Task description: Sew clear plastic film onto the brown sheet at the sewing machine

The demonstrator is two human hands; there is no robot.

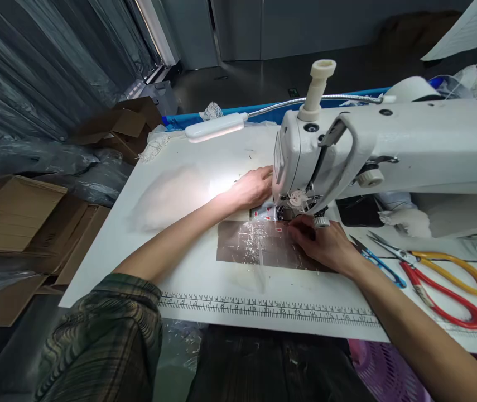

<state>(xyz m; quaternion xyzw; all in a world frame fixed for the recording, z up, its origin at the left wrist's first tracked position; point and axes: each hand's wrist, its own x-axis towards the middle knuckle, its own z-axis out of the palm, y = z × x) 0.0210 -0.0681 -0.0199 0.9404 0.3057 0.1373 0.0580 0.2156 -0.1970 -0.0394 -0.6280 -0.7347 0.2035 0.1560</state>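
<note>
A white sewing machine point(297, 151) stands on the table, its needle area partly hidden by the head and the hands. My left hand point(253, 187) rests palm down just left of the machine head, with its fingertips hidden behind it. In front of the presser foot, my right hand point(324, 241) has its fingers curled and thumb drawn in; what they pinch, if anything, is too small to make out. Below both hands lies a brownish metal plate point(238, 245) sprinkled with light lint and scraps. A small plate with red marks point(265, 213) sits beside the foot.
Red-and-yellow-handled scissors point(443, 273) and blue thread snips point(382, 265) lie right of my right hand. A printed ruler point(263, 307) follows the front edge of the white table point(205, 279). A lamp point(217, 127) hangs above. Cardboard boxes point(20, 218) stand left.
</note>
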